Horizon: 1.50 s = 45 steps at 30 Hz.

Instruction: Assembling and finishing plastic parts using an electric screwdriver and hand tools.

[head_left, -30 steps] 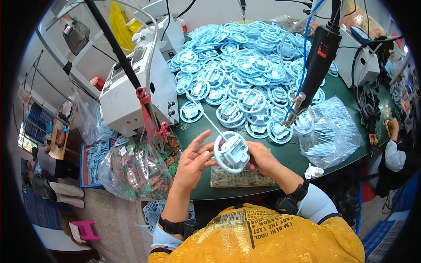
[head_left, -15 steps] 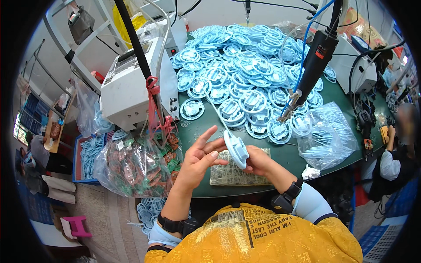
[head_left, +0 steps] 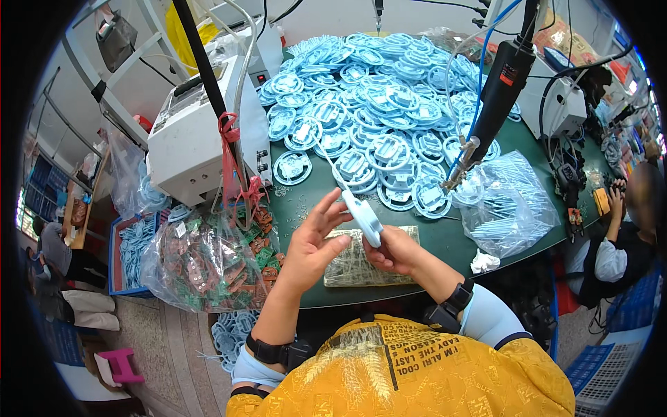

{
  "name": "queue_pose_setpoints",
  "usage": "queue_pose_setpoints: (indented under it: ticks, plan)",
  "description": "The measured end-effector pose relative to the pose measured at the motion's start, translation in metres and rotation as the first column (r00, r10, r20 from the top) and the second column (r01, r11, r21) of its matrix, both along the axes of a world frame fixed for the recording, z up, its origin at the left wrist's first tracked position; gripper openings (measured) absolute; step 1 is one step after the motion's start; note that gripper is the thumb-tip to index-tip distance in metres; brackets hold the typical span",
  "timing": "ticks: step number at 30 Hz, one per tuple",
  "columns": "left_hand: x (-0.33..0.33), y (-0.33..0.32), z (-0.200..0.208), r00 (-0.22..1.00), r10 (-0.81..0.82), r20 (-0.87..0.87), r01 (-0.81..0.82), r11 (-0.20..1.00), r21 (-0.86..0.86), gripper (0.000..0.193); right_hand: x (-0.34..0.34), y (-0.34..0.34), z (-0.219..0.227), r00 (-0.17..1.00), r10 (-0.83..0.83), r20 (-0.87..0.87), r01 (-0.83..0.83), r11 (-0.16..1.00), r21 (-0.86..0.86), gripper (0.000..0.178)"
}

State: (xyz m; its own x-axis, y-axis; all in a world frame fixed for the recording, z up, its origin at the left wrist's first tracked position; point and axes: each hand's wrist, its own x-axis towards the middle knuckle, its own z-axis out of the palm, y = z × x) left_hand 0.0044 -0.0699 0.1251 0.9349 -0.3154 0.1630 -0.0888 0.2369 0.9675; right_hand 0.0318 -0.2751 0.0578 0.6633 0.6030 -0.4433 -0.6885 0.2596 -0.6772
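Observation:
Over the near edge of the table, a light blue round plastic housing with a long thin stem (head_left: pixel 362 217) is tilted nearly edge-on. My right hand (head_left: pixel 393 251) grips its lower edge between thumb and fingers. To its left, my left hand (head_left: pixel 316 251) has its fingers spread, the fingertips close to the upper rim; whether they touch it I cannot tell. Beneath both hands lies a flat block wrapped in clear tape (head_left: pixel 372 270). A big heap of similar light blue housings (head_left: pixel 389 104) covers the table beyond.
A black screwdriver-like tool on an arm (head_left: pixel 501 97) hangs at the right. White machine boxes (head_left: pixel 198 132) stand at left. A bag of circuit boards (head_left: pixel 201 267) and a bag of thin blue sticks (head_left: pixel 511 208) flank the block. Another person (head_left: pixel 611 250) sits at the far right.
The housing has turned more edge-on and shifted slightly left in my right hand. My left fingers have spread away from its face. The whole view has shifted a little.

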Motion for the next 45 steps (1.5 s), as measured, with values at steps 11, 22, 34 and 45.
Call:
queue_pose_setpoints:
  ticks: [11, 22, 34, 45]
  plan:
    - [0.018, -0.014, 0.011, 0.981, 0.141, -0.132, -0.142, 0.99, 0.004, 0.067, -0.008, -0.013, 0.007, 0.98, -0.149, 0.128, 0.16, 0.984, -0.078, 0.046]
    - [-0.003, -0.031, -0.002, 0.978, 0.163, -0.131, -0.167, 0.986, -0.016, 0.081, -0.006, -0.041, 0.02, 0.89, -0.388, 0.238, 0.396, 0.918, 0.014, 0.044]
    - [-0.047, -0.008, -0.051, 0.896, -0.076, -0.438, -0.168, 0.855, -0.491, 0.062, -0.031, -0.026, 0.046, 0.777, -0.063, 0.626, 0.089, 0.996, -0.009, 0.025]
    - [-0.045, -0.011, -0.05, 0.911, -0.072, -0.405, -0.151, 0.857, -0.493, 0.054, -0.046, -0.006, 0.066, 0.094, 0.14, 0.986, 0.444, 0.88, -0.167, 0.028]
